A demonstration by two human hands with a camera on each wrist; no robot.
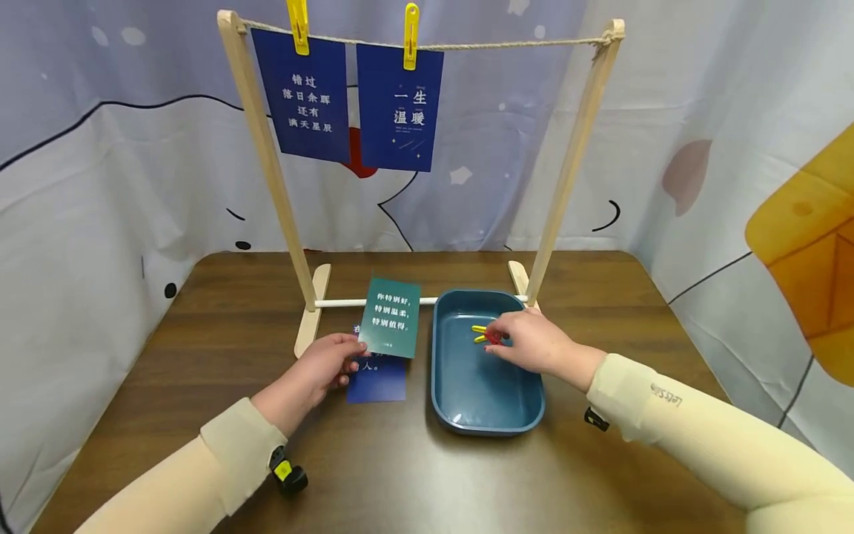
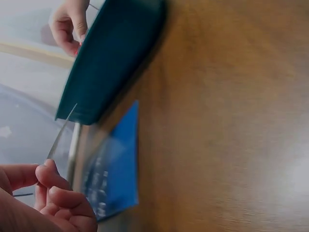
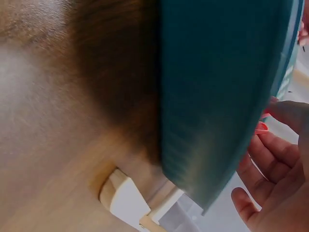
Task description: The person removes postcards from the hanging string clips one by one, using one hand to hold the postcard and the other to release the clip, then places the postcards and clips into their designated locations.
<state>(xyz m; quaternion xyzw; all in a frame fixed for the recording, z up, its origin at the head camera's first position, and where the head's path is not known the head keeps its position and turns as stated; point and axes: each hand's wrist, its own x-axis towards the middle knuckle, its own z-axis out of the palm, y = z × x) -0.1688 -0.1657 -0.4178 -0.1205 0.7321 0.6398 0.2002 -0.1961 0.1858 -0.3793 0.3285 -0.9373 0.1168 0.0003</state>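
My left hand (image 1: 328,365) pinches a green card (image 1: 390,317) with white writing by its lower left corner, thumb on top. The card is raised over a blue card (image 1: 377,382) on the table and partly hides it. In the left wrist view the green card shows nearly edge-on. My right hand (image 1: 530,341) reaches over the blue tray (image 1: 488,429) and pinches a red clothespin (image 3: 261,128) between thumb and fingers. Beside those fingertips is a yellow clothespin (image 1: 479,328), partly hidden by the hand.
Behind the tray stands a wooden frame (image 1: 275,178) with a rope (image 1: 507,46) across its top. Yellow clothespins (image 1: 411,37) hold two dark blue cards (image 1: 399,141) on the rope's left half. A white crossbar (image 1: 340,302) joins the frame's feet. A patterned curtain (image 1: 133,170) hangs behind.
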